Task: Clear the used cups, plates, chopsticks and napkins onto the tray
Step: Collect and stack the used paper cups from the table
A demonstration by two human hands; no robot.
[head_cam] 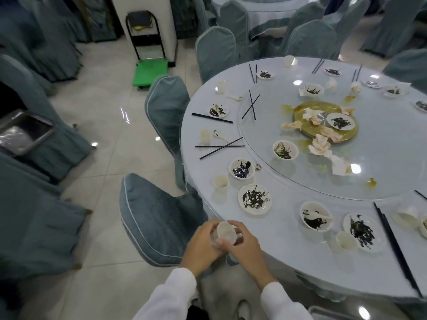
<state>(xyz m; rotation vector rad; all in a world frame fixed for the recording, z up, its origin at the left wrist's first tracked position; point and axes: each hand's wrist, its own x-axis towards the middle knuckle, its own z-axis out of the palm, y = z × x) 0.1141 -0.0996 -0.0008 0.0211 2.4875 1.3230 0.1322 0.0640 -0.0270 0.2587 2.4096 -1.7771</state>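
A cup (225, 233) is held in both hands at the lower centre of the frame, off the table's near edge.

The round table (288, 250), filling the right of the frame, is crowded with stained plates (254, 199), loose chopsticks (220, 147) and crumpled napkins (320, 145); these could be knocked or rolled off by a reaching sleeve. No tray is plainly seen. The small white cup, possibly stacked on another, is clasped by the curled left hand (203, 245) and right hand (245, 244); over bare floor it could be dropped if the grip is loosened.
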